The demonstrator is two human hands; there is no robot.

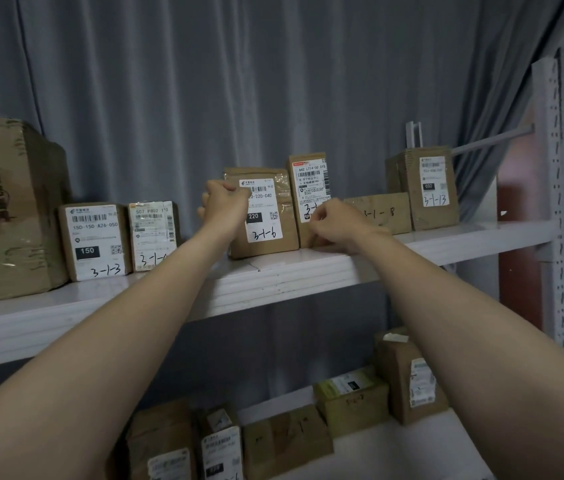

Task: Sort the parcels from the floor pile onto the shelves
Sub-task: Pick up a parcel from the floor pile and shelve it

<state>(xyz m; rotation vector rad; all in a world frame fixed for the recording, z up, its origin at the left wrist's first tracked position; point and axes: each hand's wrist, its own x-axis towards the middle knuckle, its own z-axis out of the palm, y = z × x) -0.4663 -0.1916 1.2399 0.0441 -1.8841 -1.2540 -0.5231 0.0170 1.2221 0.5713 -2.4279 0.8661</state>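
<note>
Two brown parcels stand side by side in the middle of the upper white shelf (pixel 308 275). The wider parcel (pixel 266 233) has a white label marked 3-1-6. My left hand (pixel 223 206) grips its upper left edge, thumb on the front. Just to its right stands a taller, narrow parcel (pixel 308 174) with a printed label. My right hand (pixel 336 223) has its fingers curled on that parcel's lower right front and hides the handwritten number there. Both parcels rest upright on the shelf board.
The same shelf holds a large carton (pixel 3 209) at far left, parcels marked 3-1-3 (pixel 93 240) and another beside it (pixel 152 233), a low box marked 3-1-8 (pixel 384 211) and a 3-1-13 box (pixel 426 188). Several parcels sit on the lower shelf (pixel 350 393). A steel post (pixel 550 168) bounds the right.
</note>
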